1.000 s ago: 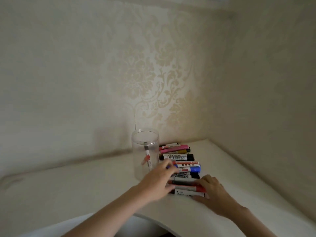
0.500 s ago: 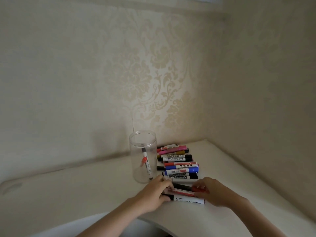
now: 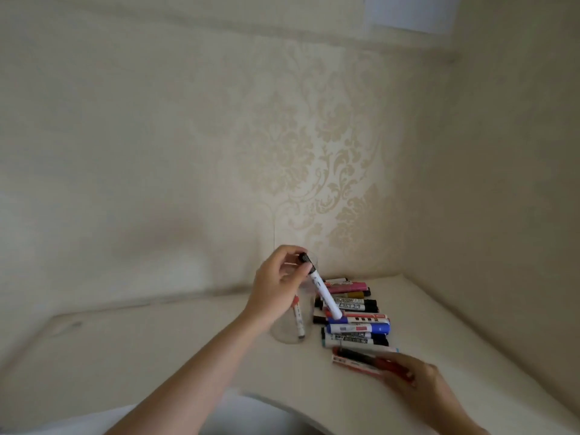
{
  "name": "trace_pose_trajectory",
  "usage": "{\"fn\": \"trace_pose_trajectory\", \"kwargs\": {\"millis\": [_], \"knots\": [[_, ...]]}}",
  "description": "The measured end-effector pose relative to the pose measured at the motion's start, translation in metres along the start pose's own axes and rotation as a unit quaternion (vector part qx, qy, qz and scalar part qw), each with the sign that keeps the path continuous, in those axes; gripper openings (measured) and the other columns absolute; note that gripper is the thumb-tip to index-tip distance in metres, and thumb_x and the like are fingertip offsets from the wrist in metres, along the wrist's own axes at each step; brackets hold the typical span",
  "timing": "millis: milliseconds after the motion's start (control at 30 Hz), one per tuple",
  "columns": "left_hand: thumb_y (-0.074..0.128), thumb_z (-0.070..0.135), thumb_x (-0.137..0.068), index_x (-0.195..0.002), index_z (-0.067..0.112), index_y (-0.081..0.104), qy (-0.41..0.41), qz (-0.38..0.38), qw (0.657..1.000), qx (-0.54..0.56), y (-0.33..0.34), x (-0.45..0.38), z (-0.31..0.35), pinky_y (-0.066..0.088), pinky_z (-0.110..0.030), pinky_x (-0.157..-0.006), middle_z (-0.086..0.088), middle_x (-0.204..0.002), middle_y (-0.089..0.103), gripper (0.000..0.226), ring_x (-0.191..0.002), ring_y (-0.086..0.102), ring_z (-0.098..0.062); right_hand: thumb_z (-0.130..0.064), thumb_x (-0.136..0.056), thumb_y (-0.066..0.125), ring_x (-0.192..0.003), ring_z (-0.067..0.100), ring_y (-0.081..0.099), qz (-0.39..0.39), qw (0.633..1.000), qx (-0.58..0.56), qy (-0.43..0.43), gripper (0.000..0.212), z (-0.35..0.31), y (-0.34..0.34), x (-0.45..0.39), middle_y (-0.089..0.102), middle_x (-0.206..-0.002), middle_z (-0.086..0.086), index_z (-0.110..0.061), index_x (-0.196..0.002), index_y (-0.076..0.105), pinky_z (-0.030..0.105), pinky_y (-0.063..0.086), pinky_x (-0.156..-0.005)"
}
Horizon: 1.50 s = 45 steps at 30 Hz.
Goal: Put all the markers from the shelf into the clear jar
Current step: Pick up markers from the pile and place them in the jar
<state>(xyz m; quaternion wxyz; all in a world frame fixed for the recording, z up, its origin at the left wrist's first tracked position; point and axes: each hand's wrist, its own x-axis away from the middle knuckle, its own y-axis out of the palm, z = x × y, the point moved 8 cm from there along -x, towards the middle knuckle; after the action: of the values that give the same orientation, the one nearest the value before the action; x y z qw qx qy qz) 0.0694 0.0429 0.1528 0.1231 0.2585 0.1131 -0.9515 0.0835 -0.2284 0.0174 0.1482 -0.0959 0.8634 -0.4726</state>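
The clear jar (image 3: 287, 332) stands upright on the cream shelf (image 3: 141, 350), with one red-capped marker (image 3: 298, 320) leaning inside it. My left hand (image 3: 277, 285) is raised in front of the jar's mouth and pinches a white marker with a black cap (image 3: 320, 288), tilted with the cap up. Right of the jar lies a row of several markers (image 3: 354, 312) side by side. My right hand (image 3: 414, 378) is low at the near end of the row and grips a red marker (image 3: 357, 361) lying there.
Patterned wallpaper covers the back wall (image 3: 282, 152) just behind the jar, and a side wall (image 3: 502, 215) closes the corner on the right. The shelf's curved front edge (image 3: 282, 403) runs below my arms.
My left hand has lifted from the near end of the row up to the jar's mouth, carrying the white black-capped marker. My right hand has stayed at the near markers, on the red one.
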Motion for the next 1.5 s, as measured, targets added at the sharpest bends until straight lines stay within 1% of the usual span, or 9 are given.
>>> {"fn": "trace_pose_trajectory", "kwargs": {"millis": [200, 400, 567, 733, 1000, 1100, 1233, 1367, 1500], "knots": [[0.063, 0.007, -0.091, -0.107, 0.019, 0.065, 0.074, 0.133, 0.987, -0.057, -0.060, -0.047, 0.044, 0.049, -0.008, -0.077, 0.007, -0.093, 0.068, 0.019, -0.081, 0.066, 0.004, -0.012, -0.084, 0.070, -0.059, -0.001, 0.067, 0.114, 0.987, -0.113, 0.014, 0.052, -0.017, -0.046, -0.006, 0.071, -0.072, -0.027, -0.064, -0.078, 0.064, 0.005, 0.048, -0.057], [0.068, 0.013, -0.088, -0.105, 0.022, 0.071, 0.017, 0.030, 0.963, -0.268, -0.052, -0.052, 0.001, 0.048, -0.018, -0.072, 0.009, -0.087, 0.068, 0.019, -0.069, 0.058, 0.003, -0.020, -0.086, 0.067, -0.075, -0.008, 0.065, 0.263, 0.948, -0.170, -0.057, 0.017, -0.097, -0.146, -0.045, 0.073, -0.073, -0.014, -0.029, -0.099, 0.073, 0.001, 0.045, -0.063], [0.065, 0.023, -0.090, -0.105, 0.024, 0.074, -0.026, -0.040, 0.949, -0.312, -0.040, -0.045, -0.029, 0.037, -0.002, -0.063, 0.011, -0.098, 0.074, 0.018, -0.064, 0.053, 0.011, -0.027, -0.086, 0.068, -0.076, 0.005, 0.066, 0.199, 0.972, -0.068, -0.109, 0.020, -0.175, -0.143, -0.100, 0.071, -0.089, -0.004, -0.021, -0.105, 0.071, 0.008, 0.046, -0.059], [0.064, 0.029, -0.089, -0.106, 0.024, 0.072, -0.034, -0.038, 0.956, -0.290, -0.042, -0.040, -0.032, 0.046, -0.019, -0.075, 0.012, -0.099, 0.072, 0.019, -0.070, 0.058, -0.001, -0.021, -0.080, 0.073, -0.076, 0.011, 0.065, 0.105, 0.986, 0.060, -0.117, 0.020, -0.216, -0.109, -0.143, 0.074, -0.090, 0.001, -0.013, -0.099, 0.073, 0.015, 0.049, -0.064], [0.063, 0.025, -0.089, -0.096, 0.023, 0.074, -0.022, -0.060, 0.953, -0.297, -0.036, -0.038, -0.033, 0.052, -0.022, -0.077, 0.015, -0.094, 0.069, 0.014, -0.078, 0.064, -0.006, -0.020, -0.067, 0.083, -0.081, 0.022, 0.070, -0.047, 0.972, 0.221, -0.058, 0.033, -0.226, -0.033, -0.183, 0.072, -0.091, 0.008, -0.006, -0.093, 0.069, 0.034, 0.060, -0.077], [0.065, 0.019, -0.089, -0.100, 0.019, 0.072, 0.020, -0.045, 0.953, -0.300, -0.033, -0.033, -0.020, 0.048, -0.020, -0.074, 0.007, -0.099, 0.069, 0.013, -0.076, 0.061, -0.010, -0.029, -0.071, 0.081, -0.087, 0.019, 0.068, -0.025, 0.980, 0.188, -0.064, 0.031, -0.214, -0.037, -0.180, 0.071, -0.094, 0.002, -0.012, -0.096, 0.072, 0.033, 0.058, -0.081], [0.068, 0.012, -0.086, -0.093, 0.017, 0.071, 0.108, -0.070, 0.952, -0.278, -0.002, -0.013, 0.008, 0.047, -0.012, -0.065, 0.012, -0.086, 0.063, 0.009, -0.071, 0.061, -0.006, -0.029, -0.087, 0.062, -0.078, 0.009, 0.065, 0.122, 0.986, 0.062, -0.096, 0.014, -0.171, -0.078, -0.146, 0.070, -0.091, -0.008, -0.020, -0.094, 0.071, 0.024, 0.054, -0.069], [0.069, 0.014, -0.087, -0.097, 0.013, 0.071, 0.064, -0.203, 0.941, -0.265, 0.061, 0.019, -0.016, 0.045, -0.010, -0.066, 0.004, -0.091, 0.069, 0.010, -0.073, 0.062, -0.006, -0.025, -0.085, 0.064, -0.081, 0.011, 0.066, 0.016, 0.995, 0.095, -0.025, 0.010, -0.073, -0.034, -0.112, 0.073, -0.092, -0.005, -0.023, -0.092, 0.071, 0.032, 0.057, -0.079], [0.064, 0.020, -0.091, -0.127, 0.019, 0.057, 0.011, -0.275, 0.885, -0.375, 0.108, 0.046, -0.073, 0.044, -0.029, -0.101, 0.001, -0.129, 0.054, 0.037, -0.108, 0.055, -0.013, -0.043, -0.081, 0.067, -0.102, 0.012, 0.057, -0.026, 0.989, 0.146, 0.003, 0.035, -0.006, 0.006, -0.074, 0.059, -0.119, -0.005, -0.031, -0.113, 0.061, 0.028, 0.049, -0.089]]}}
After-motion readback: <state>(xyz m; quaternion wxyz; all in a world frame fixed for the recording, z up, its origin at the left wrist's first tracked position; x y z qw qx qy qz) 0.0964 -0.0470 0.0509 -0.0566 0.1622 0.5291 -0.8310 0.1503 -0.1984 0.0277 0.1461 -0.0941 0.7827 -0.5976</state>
